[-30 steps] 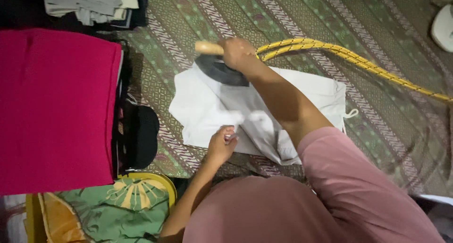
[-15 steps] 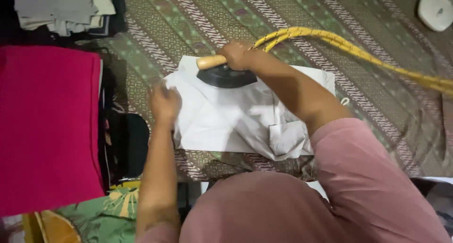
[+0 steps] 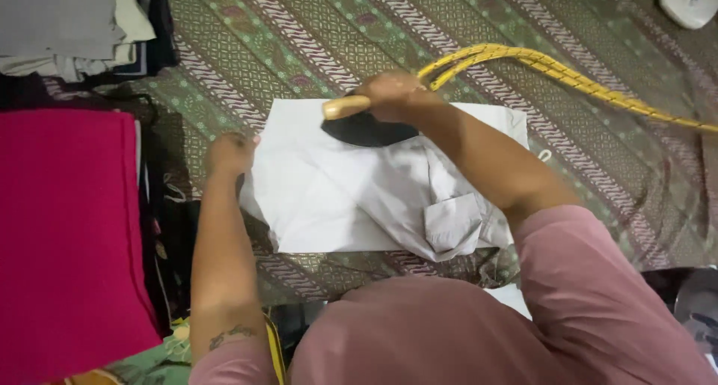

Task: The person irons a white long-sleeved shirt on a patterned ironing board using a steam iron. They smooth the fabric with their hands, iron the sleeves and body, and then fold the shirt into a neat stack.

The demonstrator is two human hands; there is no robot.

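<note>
Shirt: we see a white shirt (image 3: 351, 198) spread flat on the patterned mat (image 3: 299, 41), centre of view, chest pocket facing up near its lower right part.
Iron: dark iron (image 3: 366, 128) with a pale wooden handle sits on the shirt's upper edge, sole down, handle end pointing left.
Right hand: our right hand (image 3: 396, 93) is wrapped around the iron's handle, fingers closed tight on it, forearm crossing over the shirt's right half.
Left hand: our left hand (image 3: 228, 152) rests at the shirt's left edge, fingers curled down onto the cloth, pressing or pinching it; we cannot tell whether it really grips the edge.
Cord: yellow braided cord (image 3: 568, 75) runs from behind the right hand up and off to the right edge, lying on the mat, looped double near the hand.
Red cloth: a big red folded cloth (image 3: 67, 235) lies left of the shirt, well apart from the iron, close beside the left forearm.
Clothes pile: grey and white folded clothes (image 3: 67, 22) stacked at top left, on a dark piece.
White round thing: top right corner (image 3: 688, 0), partly cut off, kind unclear.
Sleeves: we wear a dusty pink top (image 3: 464, 333), filling the bottom of the view.
</note>
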